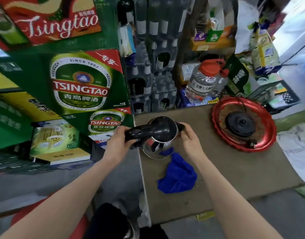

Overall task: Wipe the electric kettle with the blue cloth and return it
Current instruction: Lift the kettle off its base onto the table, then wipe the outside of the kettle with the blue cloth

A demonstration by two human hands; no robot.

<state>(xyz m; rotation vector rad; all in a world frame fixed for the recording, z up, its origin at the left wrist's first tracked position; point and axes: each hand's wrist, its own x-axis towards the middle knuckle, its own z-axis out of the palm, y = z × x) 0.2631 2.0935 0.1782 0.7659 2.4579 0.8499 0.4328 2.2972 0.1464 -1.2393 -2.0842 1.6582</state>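
The electric kettle (pixel 159 135), steel-bodied with a black lid and black handle, stands at the left edge of a brown table (pixel 234 169). My left hand (pixel 118 144) grips its black handle. On the kettle's right side, near the spout, my right hand (pixel 191 140) holds the rim. The blue cloth (pixel 177 175) lies crumpled on the table just in front of the kettle, untouched by either hand. The kettle's black round base (pixel 240 123) sits in a red tray (pixel 267 135) at the table's far right, its cord and plug lying in the tray.
Stacked green Tsingtao beer cartons (pixel 83 83) rise to the left of the table. Crates of dark bottles (pixel 153 66) and a large clear jug with a red cap (pixel 202 80) stand behind it. White cloth (pixel 298 147) lies at the right.
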